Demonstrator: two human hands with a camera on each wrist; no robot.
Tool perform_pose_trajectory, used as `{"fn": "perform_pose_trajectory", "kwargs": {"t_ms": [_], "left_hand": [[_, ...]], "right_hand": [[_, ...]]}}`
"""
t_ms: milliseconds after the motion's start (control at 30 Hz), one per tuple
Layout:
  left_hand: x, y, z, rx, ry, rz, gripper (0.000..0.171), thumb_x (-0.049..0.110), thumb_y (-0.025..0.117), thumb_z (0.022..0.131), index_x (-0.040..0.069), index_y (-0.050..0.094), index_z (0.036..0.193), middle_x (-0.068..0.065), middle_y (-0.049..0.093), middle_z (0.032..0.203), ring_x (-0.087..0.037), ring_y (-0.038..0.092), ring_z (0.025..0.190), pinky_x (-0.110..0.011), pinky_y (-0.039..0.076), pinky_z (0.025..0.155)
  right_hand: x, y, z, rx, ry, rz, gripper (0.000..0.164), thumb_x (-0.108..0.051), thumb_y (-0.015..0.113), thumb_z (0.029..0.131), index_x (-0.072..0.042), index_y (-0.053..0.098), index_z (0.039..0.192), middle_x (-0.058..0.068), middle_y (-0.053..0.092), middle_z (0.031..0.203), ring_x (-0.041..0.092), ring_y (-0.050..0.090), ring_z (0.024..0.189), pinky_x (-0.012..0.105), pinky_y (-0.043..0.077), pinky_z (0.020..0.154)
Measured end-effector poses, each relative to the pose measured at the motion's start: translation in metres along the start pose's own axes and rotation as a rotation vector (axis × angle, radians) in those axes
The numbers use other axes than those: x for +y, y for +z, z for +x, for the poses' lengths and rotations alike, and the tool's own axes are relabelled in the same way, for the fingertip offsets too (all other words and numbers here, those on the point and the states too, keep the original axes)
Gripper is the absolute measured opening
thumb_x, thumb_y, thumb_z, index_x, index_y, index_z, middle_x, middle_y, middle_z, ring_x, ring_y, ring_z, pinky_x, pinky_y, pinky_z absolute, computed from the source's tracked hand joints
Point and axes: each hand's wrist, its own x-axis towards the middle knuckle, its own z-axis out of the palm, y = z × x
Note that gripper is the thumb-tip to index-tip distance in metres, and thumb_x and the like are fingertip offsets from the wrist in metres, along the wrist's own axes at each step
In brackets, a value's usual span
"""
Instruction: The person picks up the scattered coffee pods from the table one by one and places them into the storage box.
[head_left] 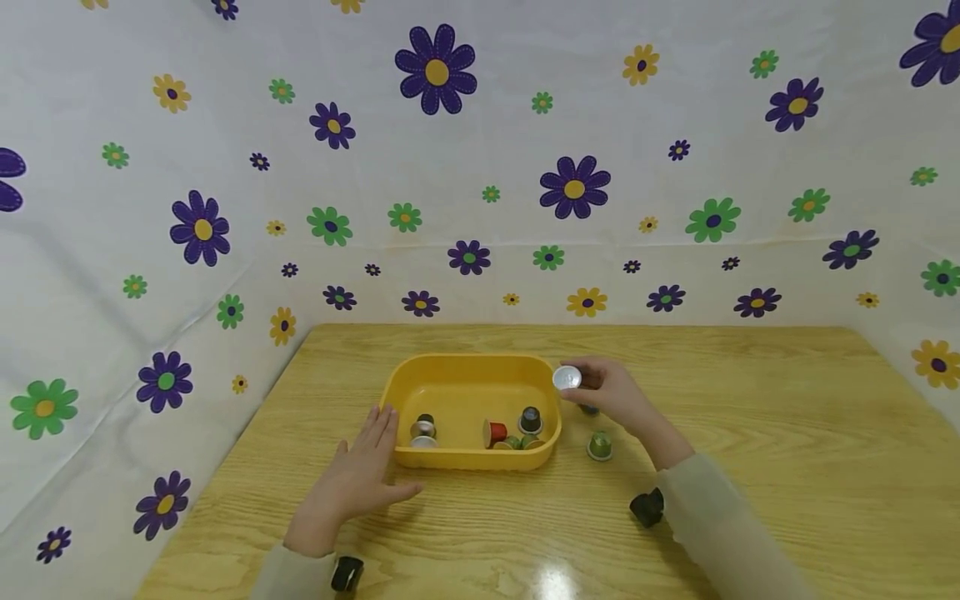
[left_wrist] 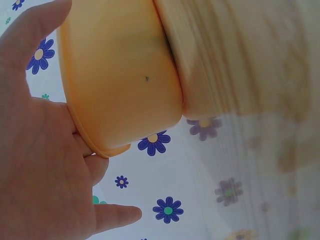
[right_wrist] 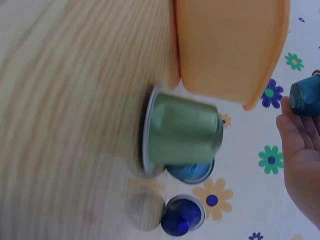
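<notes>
Between thumb and fingertips, my right hand (head_left: 617,396) pinches a blue coffee capsule (right_wrist: 306,96). It is held up at the right end of the yellow tray (head_left: 468,459), its silver lid facing the head camera. My left hand (head_left: 358,475) lies with straight fingers against the tray's left rim, thumb spread out; in the left wrist view, some fingers pass behind the rim. Inside the tray are several capsules: a red capsule (head_left: 497,432), a dark capsule (head_left: 531,418), some green ones at the front, and a few at the left.
Right of the tray stands a green capsule (head_left: 600,445), with light blue (right_wrist: 191,172) and dark blue (right_wrist: 182,216) capsules beyond it. Black capsules (head_left: 647,507) lie near my right sleeve, and another black capsule (head_left: 347,574) is by my left sleeve. Flowered cloth (head_left: 495,225) hangs behind the wooden table (head_left: 480,533).
</notes>
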Motion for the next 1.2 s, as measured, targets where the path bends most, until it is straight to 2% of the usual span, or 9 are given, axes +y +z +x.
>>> {"fn": "perform_pose_trajectory", "kwargs": {"t_ms": [300,600,867,1200], "left_hand": [[0.000,0.003,0.002,0.009,0.000,0.004,0.099,0.052,0.060,0.076,-0.004,0.011,0.140,-0.019,0.007,0.145,-0.032,0.001,0.132,-0.067,0.015,0.090],[0.000,0.000,0.000,0.007,-0.007,0.017,0.099,0.054,0.060,0.076,-0.004,0.011,0.140,-0.019,0.007,0.145,-0.031,0.001,0.132,-0.067,0.016,0.090],[-0.002,0.002,0.000,0.019,0.000,0.019,0.100,0.054,0.060,0.075,-0.005,0.012,0.139,-0.020,0.008,0.145,-0.032,0.002,0.132,-0.067,0.016,0.090],[-0.001,0.001,0.001,0.005,-0.003,0.023,0.100,0.055,0.059,0.075,-0.005,0.011,0.140,-0.019,0.007,0.145,-0.032,0.001,0.132,-0.067,0.016,0.090]], "right_hand": [[-0.004,0.019,0.018,-0.032,-0.012,0.040,0.049,-0.015,0.067,0.079,0.003,0.050,0.121,0.017,0.056,0.111,0.026,0.055,0.099,0.031,0.047,0.078],[-0.005,0.038,0.031,-0.037,-0.014,0.045,0.045,-0.013,0.067,0.079,0.002,0.053,0.118,0.015,0.058,0.106,0.022,0.056,0.093,0.030,0.048,0.076],[-0.007,0.044,0.040,-0.047,0.010,0.050,0.048,-0.011,0.067,0.079,0.002,0.050,0.122,0.015,0.057,0.111,0.024,0.056,0.097,0.030,0.048,0.077],[-0.006,0.044,0.044,-0.036,-0.010,0.031,0.048,-0.008,0.066,0.079,0.005,0.050,0.122,0.016,0.057,0.109,0.024,0.056,0.094,0.030,0.048,0.076]]}}
